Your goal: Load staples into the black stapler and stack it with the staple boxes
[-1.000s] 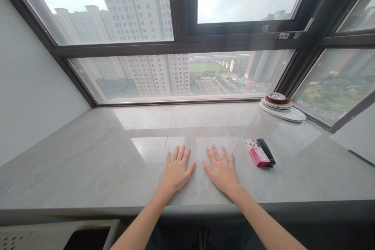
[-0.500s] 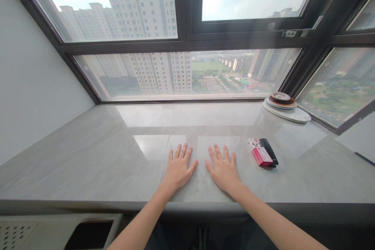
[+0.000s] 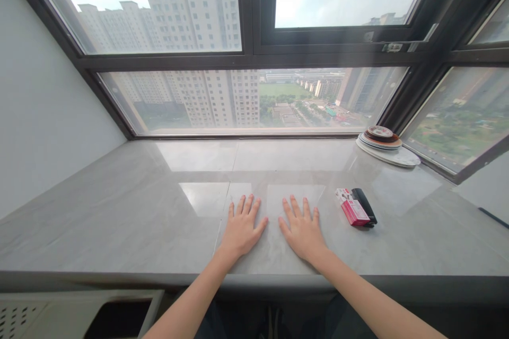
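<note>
My left hand [image 3: 242,228] lies palm down on the grey stone sill [image 3: 119,222], its fingers spread and holding nothing. Beside it, a short gap to the right, my right hand [image 3: 304,230] rests flat in the same way, also with nothing in it. To the right of my right hand, a small pink and white box [image 3: 353,207] lies on the sill. A black stapler [image 3: 365,206] lies against the right side of that box. Neither hand touches the box or the stapler.
A stack of round plates or mats [image 3: 384,144] sits in the far right corner by the window frame [image 3: 246,62]. A thin dark object [image 3: 493,217] lies at the right edge. Below the sill's front edge at left is a pale plastic bin or basket [image 3: 59,312].
Both hands stay in place, flat on the sill. The view has shifted very slightly; the box, stapler and plates keep their places.
</note>
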`<action>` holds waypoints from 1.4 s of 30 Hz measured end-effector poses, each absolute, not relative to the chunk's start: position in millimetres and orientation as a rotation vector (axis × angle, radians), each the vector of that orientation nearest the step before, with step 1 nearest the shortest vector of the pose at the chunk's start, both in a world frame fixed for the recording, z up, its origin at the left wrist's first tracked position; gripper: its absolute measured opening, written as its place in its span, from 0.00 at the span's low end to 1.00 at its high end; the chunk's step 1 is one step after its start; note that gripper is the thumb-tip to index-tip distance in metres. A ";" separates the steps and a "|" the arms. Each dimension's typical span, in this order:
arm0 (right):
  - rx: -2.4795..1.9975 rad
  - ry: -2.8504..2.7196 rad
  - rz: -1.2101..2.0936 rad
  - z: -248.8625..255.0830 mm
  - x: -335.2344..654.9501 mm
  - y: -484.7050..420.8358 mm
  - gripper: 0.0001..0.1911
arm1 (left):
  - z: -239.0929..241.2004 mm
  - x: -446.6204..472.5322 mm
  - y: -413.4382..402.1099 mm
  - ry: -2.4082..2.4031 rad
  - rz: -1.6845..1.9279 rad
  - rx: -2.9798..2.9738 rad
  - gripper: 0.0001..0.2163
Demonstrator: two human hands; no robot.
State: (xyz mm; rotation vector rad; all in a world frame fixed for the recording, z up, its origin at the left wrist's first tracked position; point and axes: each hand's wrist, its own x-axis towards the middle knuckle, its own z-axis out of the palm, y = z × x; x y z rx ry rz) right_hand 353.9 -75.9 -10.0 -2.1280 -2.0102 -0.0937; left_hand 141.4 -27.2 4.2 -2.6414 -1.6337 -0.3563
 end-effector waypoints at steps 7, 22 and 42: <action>-2.127 -2.023 -0.105 -8.4 354.2 -75.7 0.35 | 3.8 140.4 -26.8 -1.628 -0.397 -2.665 0.30; -2.135 -2.006 0.000 -6.6 360.4 -73.1 0.35 | 4.8 137.4 -24.6 -1.634 -0.467 -2.722 0.31; -2.114 -1.999 -0.041 -8.5 361.1 -74.4 0.35 | 5.1 138.4 -24.0 -1.634 -0.453 -2.715 0.31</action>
